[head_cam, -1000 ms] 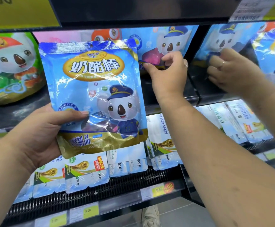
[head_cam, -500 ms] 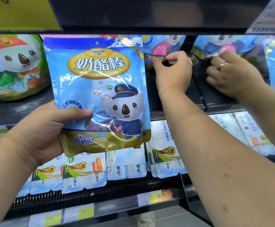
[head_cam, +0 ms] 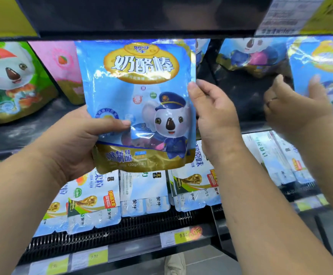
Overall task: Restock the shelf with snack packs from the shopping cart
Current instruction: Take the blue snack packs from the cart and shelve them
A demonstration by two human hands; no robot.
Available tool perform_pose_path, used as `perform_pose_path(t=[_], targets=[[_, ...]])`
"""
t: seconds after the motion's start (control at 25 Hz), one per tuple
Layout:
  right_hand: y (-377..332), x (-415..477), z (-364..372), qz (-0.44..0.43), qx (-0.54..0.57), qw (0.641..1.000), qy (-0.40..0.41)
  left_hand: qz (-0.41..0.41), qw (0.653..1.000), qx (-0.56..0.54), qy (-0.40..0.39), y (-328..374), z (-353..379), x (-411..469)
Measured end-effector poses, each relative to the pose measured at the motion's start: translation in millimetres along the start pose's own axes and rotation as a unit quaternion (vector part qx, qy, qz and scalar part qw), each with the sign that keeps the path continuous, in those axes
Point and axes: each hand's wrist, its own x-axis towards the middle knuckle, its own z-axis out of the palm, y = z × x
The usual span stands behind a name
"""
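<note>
My left hand [head_cam: 72, 143] grips a blue snack pack [head_cam: 138, 100] with a koala in a police cap by its lower left corner, thumb on the front. The pack stands upright in front of the dark upper shelf [head_cam: 23, 135], its top just under the shelf above. My right hand [head_cam: 215, 120] is beside the pack's right edge, fingers relaxed, fingertips touching that edge. The shopping cart is out of view.
A green koala pack [head_cam: 9, 82] and a pink pack [head_cam: 62, 66] stand on the shelf to the left. More blue packs [head_cam: 249, 54] stand at the right, where another person's ringed hand [head_cam: 292, 112] touches one. Milk packs [head_cam: 142, 191] fill the lower shelf above price tags [head_cam: 181, 235].
My right hand let go of a pack at the back of the shelf and came to the held pack's right edge. The held pack shifted right. The other person's hand moved right.
</note>
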Motion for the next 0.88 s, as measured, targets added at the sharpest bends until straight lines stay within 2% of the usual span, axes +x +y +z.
perform_pose_path(t=[0.12, 0.28, 0.64, 0.88], targets=[[-5.5, -7.6, -11.2, -0.002, 0.016, 0.997, -0.078, 0.013, 1.000, 0.024, -0.011, 4.5, 15.1, 11.8], [-8.6, -0.6, -29.7, -0.018, 0.009, 0.995, -0.096, 0.009, 0.999, 0.039, -0.013, 13.9, 33.3, 21.9], [-21.8, 30.3, -28.3, -0.096, 0.023, 0.995, -0.008, 0.073, 0.995, 0.028, 0.060, 21.9, 53.5, 49.4], [-16.7, 28.5, -28.3, -0.118, 0.012, 0.992, 0.045, 0.108, 0.984, 0.134, 0.046, 2.4, 42.1, 52.6]])
